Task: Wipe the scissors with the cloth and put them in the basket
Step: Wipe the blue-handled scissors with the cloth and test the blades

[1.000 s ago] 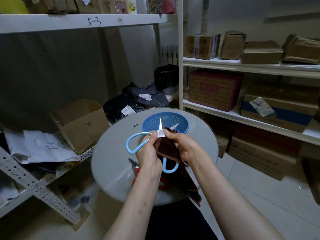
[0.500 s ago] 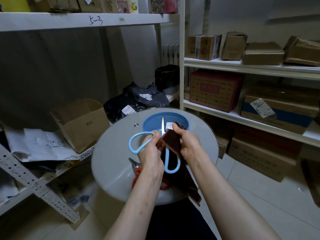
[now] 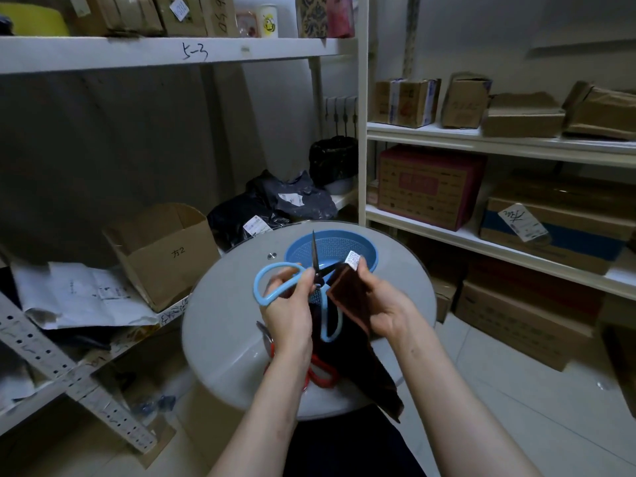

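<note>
Mid-wipe, with blue-handled scissors point(image 3: 318, 277) held up over the table point(image 3: 223, 321).

Gripping the scissors near the pivot in the left hand point(image 3: 292, 304), blades parted, one pointing up in front of the blue basket point(image 3: 371, 249), the other angled toward the cloth point(image 3: 347, 290). Pinching a folded edge of the dark cloth in the right hand point(image 3: 385, 304), just beside that blade, with the rest hanging past the table's near edge. Reads as wiping in progress, scissors not yet in the basket. Next, probably: drawing the fold along each blade with fingertips kept off the edges, then closing the blades and lowering the scissors into the basket just behind. Also leaving alone a red-handled pair point(image 3: 321, 376) lying on the table beneath the wrists.
</note>
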